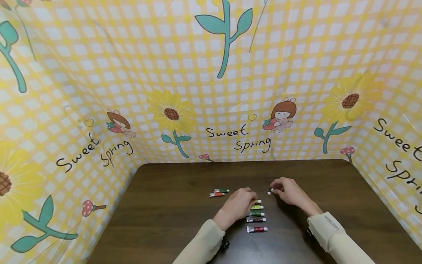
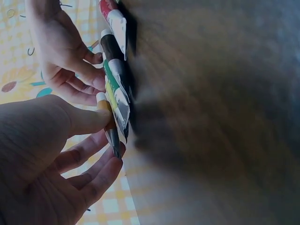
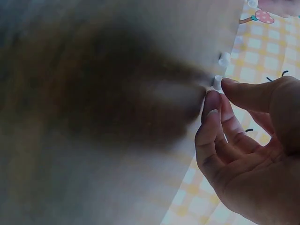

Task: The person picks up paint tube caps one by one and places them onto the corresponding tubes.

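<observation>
My left hand (image 1: 238, 204) pinches a small yellow-orange paint tube (image 2: 110, 125) between thumb and fingers, at the far end of a column of tubes. Beside it lie a yellow tube (image 1: 256, 207), a green tube (image 1: 256, 213), a dark tube (image 1: 255, 220) and, slightly apart, a red tube (image 1: 257, 229), white-capped ends to the right. To the right of them, my right hand (image 1: 289, 190) has a tiny white cap (image 3: 217, 83) at its thumb and fingertips, low over the table. A second white cap (image 3: 224, 59) lies close by.
A green tube (image 1: 222, 190) and an orange-red tube (image 1: 217, 194) lie side by side, left of the left hand. The dark wooden table (image 1: 171, 220) is enclosed at the back and sides by a yellow checked cloth (image 1: 224, 110).
</observation>
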`<state>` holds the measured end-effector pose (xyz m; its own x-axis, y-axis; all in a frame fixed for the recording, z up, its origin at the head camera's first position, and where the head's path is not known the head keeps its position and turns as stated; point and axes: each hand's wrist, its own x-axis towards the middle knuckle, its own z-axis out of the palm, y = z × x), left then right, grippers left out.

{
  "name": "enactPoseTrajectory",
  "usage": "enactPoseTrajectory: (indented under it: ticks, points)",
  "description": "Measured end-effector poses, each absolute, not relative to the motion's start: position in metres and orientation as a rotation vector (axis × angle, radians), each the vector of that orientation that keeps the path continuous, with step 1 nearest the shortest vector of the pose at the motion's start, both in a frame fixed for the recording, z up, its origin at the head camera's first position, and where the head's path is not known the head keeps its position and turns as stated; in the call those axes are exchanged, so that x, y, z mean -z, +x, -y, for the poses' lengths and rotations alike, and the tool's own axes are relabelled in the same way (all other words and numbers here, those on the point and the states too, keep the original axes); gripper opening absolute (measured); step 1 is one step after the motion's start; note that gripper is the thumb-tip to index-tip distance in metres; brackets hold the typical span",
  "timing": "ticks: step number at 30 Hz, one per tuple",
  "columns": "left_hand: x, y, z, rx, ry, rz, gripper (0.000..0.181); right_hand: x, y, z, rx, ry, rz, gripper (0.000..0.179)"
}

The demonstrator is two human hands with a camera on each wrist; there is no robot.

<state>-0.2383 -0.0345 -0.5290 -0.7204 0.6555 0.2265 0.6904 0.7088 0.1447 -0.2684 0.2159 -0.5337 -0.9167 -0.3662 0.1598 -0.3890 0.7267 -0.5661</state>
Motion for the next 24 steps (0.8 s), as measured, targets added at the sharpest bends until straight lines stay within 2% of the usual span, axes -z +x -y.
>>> enactPoseTrajectory:
  ticks: [24]
  points:
    - [0.5294, -0.2458, 0.0273, 0.295, -1.129, 2.799, 0.012, 0.5382, -0.2761, -0.214, -0.916, 0.583, 2.95, 0.01]
